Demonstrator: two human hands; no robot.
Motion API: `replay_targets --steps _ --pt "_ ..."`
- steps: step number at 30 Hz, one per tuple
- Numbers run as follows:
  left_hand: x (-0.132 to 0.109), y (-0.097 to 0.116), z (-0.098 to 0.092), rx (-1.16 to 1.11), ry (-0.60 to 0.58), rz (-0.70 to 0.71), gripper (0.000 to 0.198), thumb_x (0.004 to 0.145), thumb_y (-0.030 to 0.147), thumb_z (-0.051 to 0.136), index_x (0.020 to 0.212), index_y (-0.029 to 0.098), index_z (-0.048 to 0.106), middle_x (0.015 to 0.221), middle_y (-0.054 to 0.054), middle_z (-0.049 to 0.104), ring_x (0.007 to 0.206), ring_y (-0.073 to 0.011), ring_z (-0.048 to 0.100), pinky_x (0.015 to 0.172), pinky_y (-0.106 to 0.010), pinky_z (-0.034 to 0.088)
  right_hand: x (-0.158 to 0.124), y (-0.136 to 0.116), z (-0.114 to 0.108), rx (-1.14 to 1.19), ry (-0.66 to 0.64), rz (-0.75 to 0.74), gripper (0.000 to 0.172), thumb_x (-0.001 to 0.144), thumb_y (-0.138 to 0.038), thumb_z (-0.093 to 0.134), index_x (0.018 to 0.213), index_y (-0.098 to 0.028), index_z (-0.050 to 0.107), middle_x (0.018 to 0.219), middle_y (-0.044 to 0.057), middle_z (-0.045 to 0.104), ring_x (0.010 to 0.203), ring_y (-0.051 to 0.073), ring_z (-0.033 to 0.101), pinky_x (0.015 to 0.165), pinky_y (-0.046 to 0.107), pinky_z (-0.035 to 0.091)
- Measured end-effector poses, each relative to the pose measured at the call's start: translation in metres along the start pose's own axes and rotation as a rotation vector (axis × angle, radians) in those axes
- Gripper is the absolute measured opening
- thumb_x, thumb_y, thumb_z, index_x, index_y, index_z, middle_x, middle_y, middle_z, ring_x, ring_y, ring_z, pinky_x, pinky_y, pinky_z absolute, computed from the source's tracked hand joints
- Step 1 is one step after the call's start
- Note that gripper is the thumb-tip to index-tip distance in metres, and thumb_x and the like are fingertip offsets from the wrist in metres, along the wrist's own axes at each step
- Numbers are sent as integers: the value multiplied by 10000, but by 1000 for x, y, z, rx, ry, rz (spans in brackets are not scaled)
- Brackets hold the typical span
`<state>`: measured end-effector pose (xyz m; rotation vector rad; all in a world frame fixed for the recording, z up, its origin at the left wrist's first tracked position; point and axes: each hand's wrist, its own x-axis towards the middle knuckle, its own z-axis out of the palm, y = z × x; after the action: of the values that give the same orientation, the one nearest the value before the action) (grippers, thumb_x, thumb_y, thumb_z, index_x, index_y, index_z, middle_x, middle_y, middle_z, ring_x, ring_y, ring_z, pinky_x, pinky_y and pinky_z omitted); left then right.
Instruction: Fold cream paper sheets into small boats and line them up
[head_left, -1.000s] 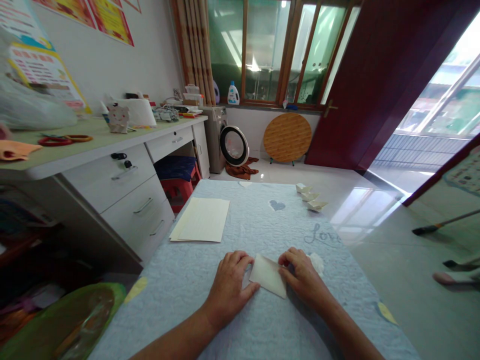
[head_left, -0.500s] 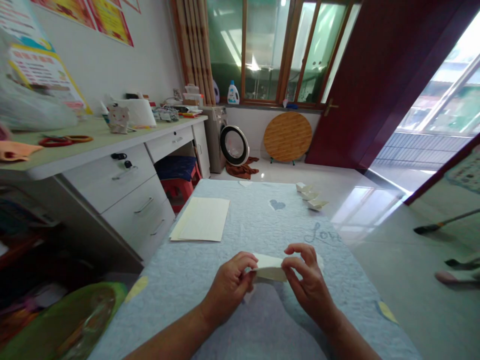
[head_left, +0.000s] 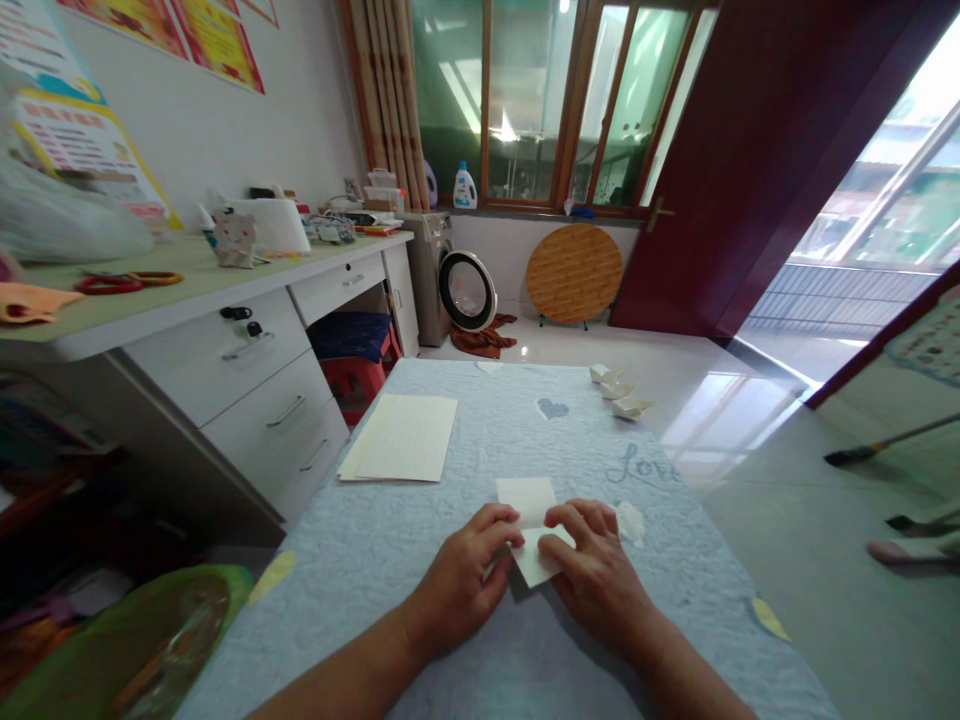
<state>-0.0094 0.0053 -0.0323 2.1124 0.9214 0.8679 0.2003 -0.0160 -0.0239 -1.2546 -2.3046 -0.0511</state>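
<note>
Left fingers (head_left: 496, 527) of the left hand (head_left: 459, 582) and right fingers (head_left: 571, 522) of the right hand (head_left: 596, 585) are pressing down on a folded cream sheet (head_left: 527, 498), spread and slightly curved, with no pinch visible. The sheet is lying on a blue quilt (head_left: 480, 430). Relative to the sheet, a paper stack (head_left: 397, 437) is resting beyond and to the left, three paper boats (head_left: 621, 390) are sitting beyond and to the right, and a desk (head_left: 187, 290) is standing farther left. Risk (judgement): the soft, bumpy quilt is offering poor support, so uneven pressure could be shifting the layers and skewing the crease.
</note>
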Motion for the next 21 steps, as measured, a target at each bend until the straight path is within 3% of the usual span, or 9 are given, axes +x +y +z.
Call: replay_targets --steps 3,6,12,15,21 --pt "1 -1 -2 27 -28 -40 385 772 10 454 1067 212 597 1166 -63 628 1101 -191 594 1010 -333 463 0 -4 1 38 -189 42 168 731 -69 580 825 -208 576 964 43 592 937 230 480 859 398 342" --pt "3 -5 -2 123 19 -77 321 829 61 459 1078 202 606 1139 -74 644 1105 -218 578 1032 -387 441 1 -11 1 77 -280 64 112 733 -130 589 818 -196 560 926 53 579 892 227 485 827 388 357" --pt "4 -11 0 286 63 -84 261 807 76 551 998 213 664 1189 -83 591 1179 -271 492 1059 -464 387 3 -20 3 128 -302 56 107 842 -293 611 866 -195 575 958 64 580 916 239 493 826 395 374" --pt "4 -10 0 278 44 -98 263 792 60 562 976 215 669 1128 -72 585 1106 -252 506 997 -418 424 2 -21 8 173 -301 36 26 866 -214 583 853 -193 575 955 63 584 914 225 497 820 369 395" --pt "4 -9 -4 220 -2 -135 330 739 8 487 927 218 658 1000 -45 591 996 -222 523 911 -363 435 2 -17 13 312 -215 93 171 929 -140 490 785 -193 567 870 50 584 862 196 515 784 327 421"
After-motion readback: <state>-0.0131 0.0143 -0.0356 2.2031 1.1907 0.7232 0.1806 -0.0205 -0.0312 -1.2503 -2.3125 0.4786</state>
